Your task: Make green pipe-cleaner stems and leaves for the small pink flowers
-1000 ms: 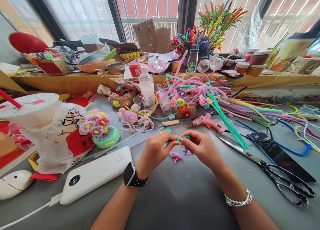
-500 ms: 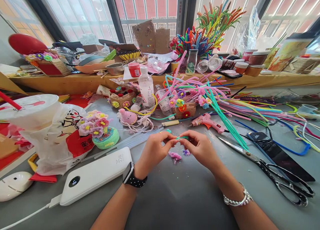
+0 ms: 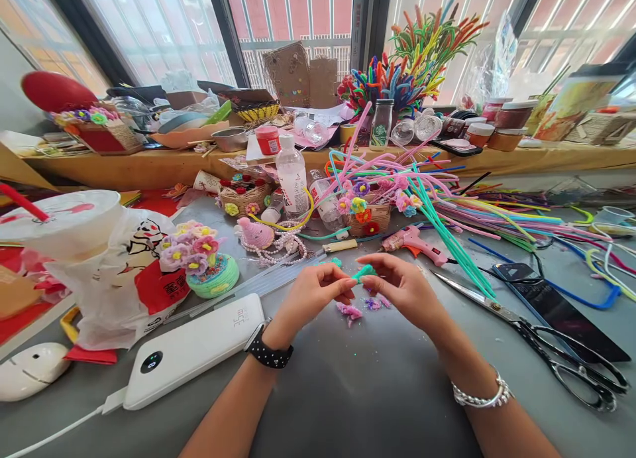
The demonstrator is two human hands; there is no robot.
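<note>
Two hands [image 3: 364,279] pinch one small green piece [image 3: 365,272] between them, above three fuzzy scraps [image 3: 350,310]

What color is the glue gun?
Pink, with an orange trigger; the head view shows it.

The right hand [image 3: 407,292] has parted slightly from the left hand [image 3: 309,293], showing more of the green piece [image 3: 365,272].
</note>
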